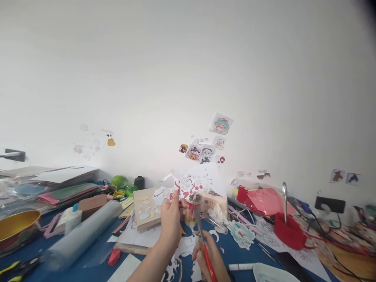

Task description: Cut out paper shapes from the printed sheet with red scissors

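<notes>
My left hand (170, 217) is closed, its thumb pinching a white paper sheet (190, 184) printed with red shapes. My right hand (210, 250), lower and to the right, is closed round red-handled scissors (205, 250), whose grey blade points up toward the sheet. Whether the blades are apart or together I cannot make out. Behind the blade stands a small red and yellow cup (192, 207) with brown contents. White paper scraps (186, 244) lie on the blue table between my forearms.
Left are a cardboard piece (147, 211), a plastic roll (85, 235), a glue bottle (73, 219) and a gold-lined bowl (19, 227). Right are a teal cut-out (242, 235), a red container (289, 233), a white marker (241, 266) and a phone (293, 266). Stickers dot the wall.
</notes>
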### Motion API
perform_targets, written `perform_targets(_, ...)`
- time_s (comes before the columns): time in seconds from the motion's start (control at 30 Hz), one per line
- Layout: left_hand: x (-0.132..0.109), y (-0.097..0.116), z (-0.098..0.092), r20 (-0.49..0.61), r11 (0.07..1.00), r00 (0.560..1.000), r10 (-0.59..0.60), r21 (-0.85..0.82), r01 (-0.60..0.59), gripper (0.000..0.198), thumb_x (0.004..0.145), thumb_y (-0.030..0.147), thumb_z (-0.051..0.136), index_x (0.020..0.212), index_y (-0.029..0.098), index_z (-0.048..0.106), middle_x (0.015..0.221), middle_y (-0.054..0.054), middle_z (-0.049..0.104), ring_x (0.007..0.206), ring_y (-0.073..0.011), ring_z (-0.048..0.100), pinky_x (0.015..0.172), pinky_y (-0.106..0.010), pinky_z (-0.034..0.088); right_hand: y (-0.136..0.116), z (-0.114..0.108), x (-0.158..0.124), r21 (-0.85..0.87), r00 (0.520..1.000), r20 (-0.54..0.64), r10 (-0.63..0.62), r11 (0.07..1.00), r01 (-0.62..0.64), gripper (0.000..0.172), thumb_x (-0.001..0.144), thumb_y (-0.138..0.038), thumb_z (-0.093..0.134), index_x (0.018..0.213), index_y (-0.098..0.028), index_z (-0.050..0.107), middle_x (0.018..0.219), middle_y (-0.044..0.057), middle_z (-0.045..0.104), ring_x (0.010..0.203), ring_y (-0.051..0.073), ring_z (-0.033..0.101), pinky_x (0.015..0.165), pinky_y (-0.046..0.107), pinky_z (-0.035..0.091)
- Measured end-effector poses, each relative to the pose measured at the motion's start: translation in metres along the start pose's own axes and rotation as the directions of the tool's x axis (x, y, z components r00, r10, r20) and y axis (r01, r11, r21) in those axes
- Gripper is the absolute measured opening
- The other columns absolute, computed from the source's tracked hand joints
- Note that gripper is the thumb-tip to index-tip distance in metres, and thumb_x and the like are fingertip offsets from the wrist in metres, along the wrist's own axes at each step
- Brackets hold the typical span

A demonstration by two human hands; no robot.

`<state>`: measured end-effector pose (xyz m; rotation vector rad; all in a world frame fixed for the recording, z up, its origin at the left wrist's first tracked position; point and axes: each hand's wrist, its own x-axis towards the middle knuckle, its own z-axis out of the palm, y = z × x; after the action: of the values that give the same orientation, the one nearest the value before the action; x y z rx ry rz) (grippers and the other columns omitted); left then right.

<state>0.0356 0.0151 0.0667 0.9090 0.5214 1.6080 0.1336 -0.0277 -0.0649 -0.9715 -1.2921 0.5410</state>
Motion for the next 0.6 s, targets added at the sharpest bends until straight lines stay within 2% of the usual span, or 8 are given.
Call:
perform_targets(0.07, -0.005, 0.001, 0.005, -0.013, 1.000, 1.000, -0.004, 0.014, 0.004, 0.041, 0.069, 0.048, 0.060, 0.057, 0.022, 0.032, 0.038, 0.009, 0.046, 0.031, -0.0056, 0.035, 0.034, -0.018, 0.026, 0.004, 0.003, -0.001, -0.035, 0.998, 0.063, 0.017, 0.999, -0.015, 0.060, 0.075, -0.071, 0.037, 0.105, -0.019, 0.047, 0.056, -0.004, 0.048, 0.038, 0.008, 0.033, 0.044, 0.025, 0.037)
perform_targets(0.17, -0.013, -0.002, 0.008, -0.032, 0.996, 0.999, -0.008, 0.089, 0.011, 0.042, 0.070, 0.048, 0.060, 0.058, 0.023, 0.028, 0.036, 0.011, 0.042, 0.033, -0.0068, 0.037, 0.037, -0.018, 0.028, 0.002, 0.005, -0.003, -0.041, 0.994, 0.106, -0.002, 0.999, 0.007, 0.061, 0.075, -0.071, 0.037, 0.106, -0.020, 0.046, 0.056, -0.003, 0.051, 0.039, 0.009, 0.034, 0.046, 0.026, 0.038)
perform_targets(0.27, -0.024, -0.012, 0.005, -0.060, 0.989, 0.998, 0.002, 0.147, 0.007, 0.044, 0.070, 0.049, 0.059, 0.058, 0.023, 0.026, 0.038, 0.012, 0.036, 0.038, -0.0070, 0.038, 0.040, -0.018, 0.030, -0.006, 0.004, -0.006, -0.023, 0.990, 0.136, -0.030, 0.999, 0.033, 0.060, 0.077, -0.069, 0.037, 0.111, -0.020, 0.043, 0.055, -0.004, 0.049, 0.036, 0.008, 0.029, 0.045, 0.026, 0.038)
perform_targets(0.33, -0.031, -0.021, 0.002, -0.079, 0.981, 0.996, -0.048, 0.184, 0.062, 0.045, 0.070, 0.053, 0.057, 0.058, 0.024, 0.026, 0.039, 0.012, 0.036, 0.038, -0.0073, 0.036, 0.040, -0.020, 0.029, -0.010, 0.002, -0.008, -0.027, 0.992, 0.122, -0.025, 0.999, 0.029, 0.059, 0.078, -0.067, 0.037, 0.113, -0.020, 0.044, 0.057, -0.003, 0.049, 0.035, 0.008, 0.028, 0.045, 0.027, 0.038)
perform_targets(0.37, -0.035, -0.026, 0.000, -0.103, 0.974, 0.992, -0.070, 0.206, 0.090, 0.045, 0.070, 0.057, 0.053, 0.057, 0.024, 0.025, 0.038, 0.012, 0.035, 0.037, -0.0078, 0.034, 0.040, -0.021, 0.028, -0.012, 0.001, -0.008, -0.032, 0.994, 0.109, -0.013, 0.999, 0.017, 0.059, 0.078, -0.066, 0.038, 0.113, -0.020, 0.045, 0.058, -0.003, 0.050, 0.036, 0.009, 0.030, 0.045, 0.027, 0.039)
perform_targets(0.47, -0.043, -0.037, -0.004, -0.069, 0.942, 0.996, -0.060, 0.326, 0.079, 0.049, 0.068, 0.062, 0.052, 0.050, 0.024, 0.027, 0.036, 0.009, 0.036, 0.039, -0.0096, 0.038, 0.046, -0.024, 0.034, -0.016, -0.003, -0.009, -0.052, 0.996, 0.081, 0.028, 0.998, -0.024, 0.057, 0.080, -0.062, 0.041, 0.116, -0.019, 0.048, 0.056, -0.002, 0.050, 0.039, 0.013, 0.040, 0.047, 0.028, 0.043)
perform_targets(0.6, -0.044, -0.039, -0.005, -0.011, 0.912, 0.999, -0.051, 0.407, 0.051, 0.054, 0.068, 0.067, 0.047, 0.042, 0.024, 0.028, 0.033, 0.006, 0.033, 0.037, -0.0096, 0.035, 0.047, -0.025, 0.034, -0.018, -0.008, -0.004, -0.072, 0.998, 0.060, -0.021, 0.997, 0.026, 0.055, 0.080, -0.060, 0.046, 0.116, -0.018, 0.051, 0.059, 0.001, 0.054, 0.051, 0.017, 0.051, 0.061, 0.031, 0.048)
